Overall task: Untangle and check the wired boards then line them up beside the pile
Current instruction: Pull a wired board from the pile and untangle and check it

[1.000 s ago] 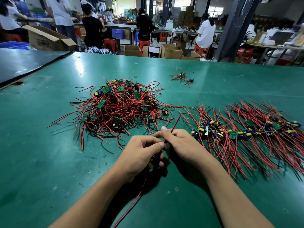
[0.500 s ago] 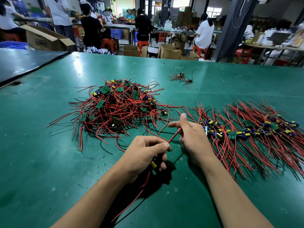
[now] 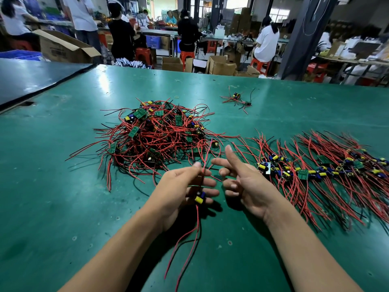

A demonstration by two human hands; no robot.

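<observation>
Our left grip (image 3: 181, 192) is closed on a board (image 3: 200, 198): the thumb and curled fingers pinch it, and its yellow and blue parts show just below the fingers. The board is held above the worktop (image 3: 63, 197), in front of us and between the two heaps. Its red wires (image 3: 196, 224) hang from the grip towards us, with their ends near the worktop, and another red lead rises from the thumb towards the pile.

Our right grip (image 3: 250, 186) is just beside the left and apart from it. Its fingers are loosely spread, the forefinger is raised, and it holds nothing.

The pile (image 3: 155, 135) lies beyond the left grip, a tangled mound of red and black wire with green boards showing through it. To the right of it, past our right grip, is the row (image 3: 303, 174). Its boards lie side by side in a band, and their wires fan out away from us and towards us.

Farther back, well apart from both, lies a small tangle (image 3: 237, 98) of one or two boards. Beyond the far edge of the worktop we see a cardboard box (image 3: 63, 48), red stools (image 3: 186, 54) and people (image 3: 266, 42) at other benches.
</observation>
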